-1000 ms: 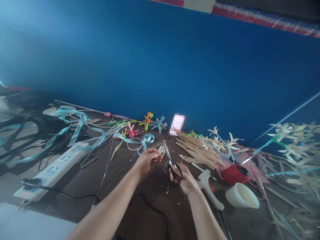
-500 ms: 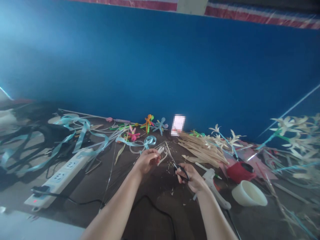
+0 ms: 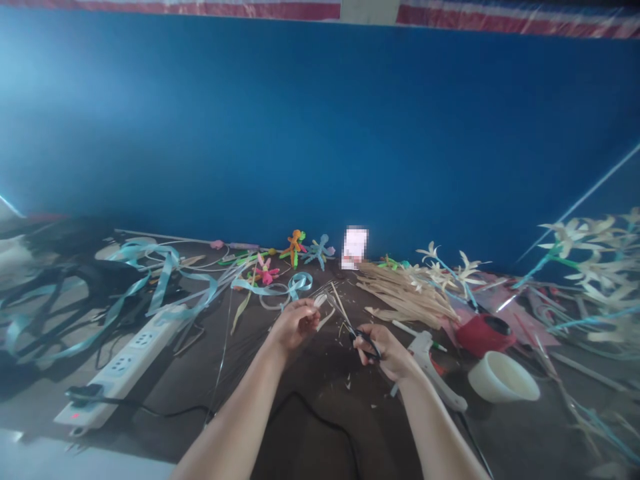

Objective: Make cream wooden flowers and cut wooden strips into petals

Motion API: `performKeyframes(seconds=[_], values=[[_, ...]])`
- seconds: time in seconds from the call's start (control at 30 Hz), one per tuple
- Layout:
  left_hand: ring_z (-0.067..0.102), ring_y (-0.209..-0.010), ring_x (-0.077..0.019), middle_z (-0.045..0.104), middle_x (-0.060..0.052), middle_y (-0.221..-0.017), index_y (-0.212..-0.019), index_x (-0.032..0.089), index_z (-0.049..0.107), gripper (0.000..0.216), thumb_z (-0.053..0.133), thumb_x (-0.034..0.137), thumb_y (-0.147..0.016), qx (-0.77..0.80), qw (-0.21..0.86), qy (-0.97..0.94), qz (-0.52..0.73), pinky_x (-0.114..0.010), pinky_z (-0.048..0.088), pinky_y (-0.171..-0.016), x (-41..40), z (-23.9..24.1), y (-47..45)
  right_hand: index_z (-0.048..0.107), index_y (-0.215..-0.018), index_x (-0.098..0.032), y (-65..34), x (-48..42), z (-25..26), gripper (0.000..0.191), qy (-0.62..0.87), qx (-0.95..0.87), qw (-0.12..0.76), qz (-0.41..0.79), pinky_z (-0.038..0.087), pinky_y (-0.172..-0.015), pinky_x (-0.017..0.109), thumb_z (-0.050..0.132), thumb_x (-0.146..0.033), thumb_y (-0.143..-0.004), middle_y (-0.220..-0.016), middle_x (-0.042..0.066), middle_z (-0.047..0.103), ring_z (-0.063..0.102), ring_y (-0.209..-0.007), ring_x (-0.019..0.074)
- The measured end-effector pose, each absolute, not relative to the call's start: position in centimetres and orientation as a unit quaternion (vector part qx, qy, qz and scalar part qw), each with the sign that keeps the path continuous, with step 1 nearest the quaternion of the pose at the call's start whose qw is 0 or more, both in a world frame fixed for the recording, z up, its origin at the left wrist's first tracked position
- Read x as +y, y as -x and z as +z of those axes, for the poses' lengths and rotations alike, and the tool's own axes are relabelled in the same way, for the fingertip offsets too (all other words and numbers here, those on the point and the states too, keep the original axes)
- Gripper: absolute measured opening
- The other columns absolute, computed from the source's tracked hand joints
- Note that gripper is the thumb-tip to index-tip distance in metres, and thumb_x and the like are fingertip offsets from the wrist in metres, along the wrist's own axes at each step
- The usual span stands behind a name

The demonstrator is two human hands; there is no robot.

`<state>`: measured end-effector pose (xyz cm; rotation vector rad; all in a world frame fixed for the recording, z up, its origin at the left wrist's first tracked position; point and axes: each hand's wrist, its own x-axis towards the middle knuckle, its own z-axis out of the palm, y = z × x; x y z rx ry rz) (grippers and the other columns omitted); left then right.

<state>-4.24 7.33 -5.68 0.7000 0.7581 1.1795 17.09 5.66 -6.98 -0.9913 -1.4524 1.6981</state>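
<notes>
Between the pinched fingers of my left hand (image 3: 296, 325) is a small pale strip (image 3: 321, 301), whose exact kind I cannot make out. My right hand (image 3: 381, 352) is closed round the black handles of a pair of scissors (image 3: 369, 344). The blades point up and left, their tips close to the pale strip. Small pale scraps (image 3: 349, 383) lie scattered on the dark table below. Beyond the scissors is a pile of dry, tan leaf strips (image 3: 400, 297).
A white glue gun (image 3: 434, 373), a cream cup (image 3: 504, 379) and a red container (image 3: 485, 335) stand on the right, near pale flowers (image 3: 595, 267). On the left are a power strip (image 3: 123, 367) and blue ribbon (image 3: 163, 277). Small colourful figures (image 3: 296, 248) line the blue wall.
The whole view has shifted slightly. The scissors' tips have come nearer to the pale strip; both hands keep their grips.
</notes>
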Motion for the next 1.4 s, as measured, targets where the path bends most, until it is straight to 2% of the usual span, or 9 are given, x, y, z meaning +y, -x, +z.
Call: performKeyframes(seconds=[0.63, 1.4], values=[[0.048, -0.044, -0.0064, 0.054, 0.001, -0.052, -0.066, 0.012, 0.054, 0.007, 0.058, 0.012, -0.060, 0.315, 0.721, -0.318, 0.528, -0.017, 0.035, -0.042, 7.35, -5.86, 4.12, 0.052, -0.063, -0.013, -17.13, 5.68, -6.86, 0.028, 0.373, -0.553, 0.338, 0.664, 0.017, -0.037, 0.018, 0.061, -0.039, -0.064, -0.039, -0.004, 0.050, 0.036, -0.033, 0.0043], [0.046, -0.043, -0.0061, 0.053, 0.002, -0.049, -0.065, 0.013, 0.054, 0.005, 0.057, 0.014, -0.061, 0.319, 0.715, -0.329, 0.528, -0.017, 0.033, -0.042, 7.13, -5.56, 4.00, 0.052, -0.066, -0.013, -17.18, 5.69, -6.80, 0.028, 0.368, -0.553, 0.352, 0.660, 0.017, -0.038, 0.019, 0.060, -0.040, -0.067, -0.043, -0.002, 0.052, 0.032, -0.035, 0.0040]])
